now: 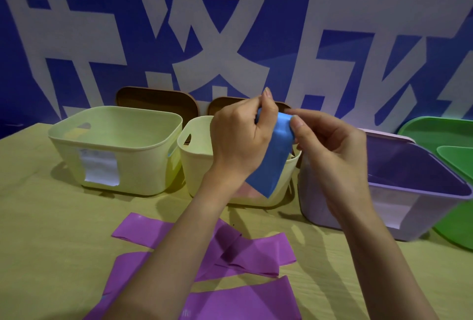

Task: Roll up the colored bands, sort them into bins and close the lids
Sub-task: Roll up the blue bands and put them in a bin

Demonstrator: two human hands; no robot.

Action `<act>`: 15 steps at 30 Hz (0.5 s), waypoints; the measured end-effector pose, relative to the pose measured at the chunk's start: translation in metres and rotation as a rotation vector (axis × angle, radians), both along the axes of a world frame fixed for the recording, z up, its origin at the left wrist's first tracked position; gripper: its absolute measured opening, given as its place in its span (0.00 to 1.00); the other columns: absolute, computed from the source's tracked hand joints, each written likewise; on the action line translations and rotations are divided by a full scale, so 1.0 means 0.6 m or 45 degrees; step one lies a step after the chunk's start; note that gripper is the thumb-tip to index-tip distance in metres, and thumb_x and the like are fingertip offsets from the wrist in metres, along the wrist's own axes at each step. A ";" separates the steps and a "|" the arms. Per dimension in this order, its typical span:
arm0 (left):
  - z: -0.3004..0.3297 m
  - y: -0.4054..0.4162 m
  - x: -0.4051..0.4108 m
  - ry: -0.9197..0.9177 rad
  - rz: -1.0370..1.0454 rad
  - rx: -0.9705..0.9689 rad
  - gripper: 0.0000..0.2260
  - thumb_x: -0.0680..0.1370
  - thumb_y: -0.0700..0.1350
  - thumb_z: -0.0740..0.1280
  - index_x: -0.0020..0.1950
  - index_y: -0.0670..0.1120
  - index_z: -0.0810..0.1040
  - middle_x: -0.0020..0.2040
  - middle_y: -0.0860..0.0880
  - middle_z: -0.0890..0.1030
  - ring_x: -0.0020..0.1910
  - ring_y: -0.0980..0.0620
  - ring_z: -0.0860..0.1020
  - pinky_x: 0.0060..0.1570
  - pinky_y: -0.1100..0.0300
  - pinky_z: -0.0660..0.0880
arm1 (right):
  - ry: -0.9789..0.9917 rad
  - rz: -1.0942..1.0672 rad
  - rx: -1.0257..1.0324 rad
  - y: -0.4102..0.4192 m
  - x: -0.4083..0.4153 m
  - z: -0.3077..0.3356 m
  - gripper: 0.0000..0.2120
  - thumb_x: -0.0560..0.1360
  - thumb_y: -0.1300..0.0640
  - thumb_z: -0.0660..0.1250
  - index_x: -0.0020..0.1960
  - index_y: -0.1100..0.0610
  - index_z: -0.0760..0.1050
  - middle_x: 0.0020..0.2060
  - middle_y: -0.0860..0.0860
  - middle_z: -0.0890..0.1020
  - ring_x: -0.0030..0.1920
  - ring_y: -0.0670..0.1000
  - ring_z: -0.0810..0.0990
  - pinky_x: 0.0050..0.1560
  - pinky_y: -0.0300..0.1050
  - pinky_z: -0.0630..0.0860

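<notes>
Above the middle pale-yellow plastic bin (204,173), held up in the air between both hands, hangs the flat blue elastic band (271,163); its upper end is being wound, its free tail drops toward the bin's front wall and covers part of it. Judged by the way it drapes: thin, light, limp rubbery sheet, no stiffness of its own, likely smooth enough to slip and springy enough to unwind if let go. Best hold looks to be at the rolled end itself, pinched across its width, with the other hand feeding the loose tail under slight tension. Left hand (240,135): fingers curled tight, thumb up, clamping the upper end of the band, where a roll appears started; how many turns, cannot tell, the fingers hide it. Right hand (330,150): thumb and forefinger pinch the band's right edge just beside the left hand, the remaining fingers loosely curled behind, holding nothing else. Nearby: larger pale-yellow plastic bin (115,150) to the left, lilac plastic bin (414,191) to the right, green plastic bin (453,140) at the far right edge, two brown lids (156,99) propped against the blue-and-white wall. On the tan table (38,230) near the viewer lie several flat purple elastic bands (253,250), overlapping, not yet rolled.
</notes>
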State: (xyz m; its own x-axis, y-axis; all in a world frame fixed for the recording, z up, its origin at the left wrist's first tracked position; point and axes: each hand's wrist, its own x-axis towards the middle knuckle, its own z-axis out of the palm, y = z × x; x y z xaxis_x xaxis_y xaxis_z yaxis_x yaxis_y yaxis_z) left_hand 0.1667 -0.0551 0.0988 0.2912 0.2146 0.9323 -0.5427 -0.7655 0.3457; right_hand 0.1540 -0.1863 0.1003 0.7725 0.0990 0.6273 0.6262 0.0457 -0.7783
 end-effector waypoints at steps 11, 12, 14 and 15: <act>0.009 0.000 -0.003 0.241 -0.111 -0.366 0.24 0.79 0.48 0.59 0.22 0.53 0.60 0.17 0.55 0.63 0.20 0.55 0.65 0.24 0.68 0.57 | -0.250 -0.001 -0.205 0.001 -0.001 -0.003 0.14 0.73 0.63 0.70 0.58 0.58 0.79 0.43 0.54 0.83 0.42 0.51 0.81 0.48 0.45 0.80; 0.009 -0.001 -0.003 0.294 -0.143 -0.397 0.25 0.80 0.46 0.60 0.22 0.53 0.60 0.17 0.54 0.64 0.20 0.56 0.65 0.24 0.68 0.57 | -0.241 -0.020 -0.203 0.001 0.000 -0.004 0.14 0.73 0.63 0.70 0.58 0.57 0.79 0.43 0.52 0.83 0.42 0.49 0.82 0.48 0.43 0.80; 0.011 -0.004 -0.002 0.423 -0.189 -0.462 0.27 0.81 0.45 0.60 0.21 0.51 0.60 0.17 0.55 0.65 0.20 0.57 0.65 0.23 0.68 0.58 | -0.229 -0.063 -0.221 0.000 0.002 -0.005 0.13 0.74 0.64 0.70 0.58 0.56 0.79 0.42 0.49 0.83 0.42 0.46 0.81 0.48 0.41 0.79; 0.013 -0.005 -0.002 0.483 -0.202 -0.497 0.27 0.81 0.45 0.61 0.21 0.51 0.60 0.16 0.55 0.65 0.20 0.57 0.65 0.23 0.68 0.59 | -0.230 -0.085 -0.240 0.000 0.003 -0.007 0.13 0.75 0.64 0.69 0.58 0.56 0.79 0.42 0.49 0.83 0.43 0.46 0.81 0.48 0.41 0.79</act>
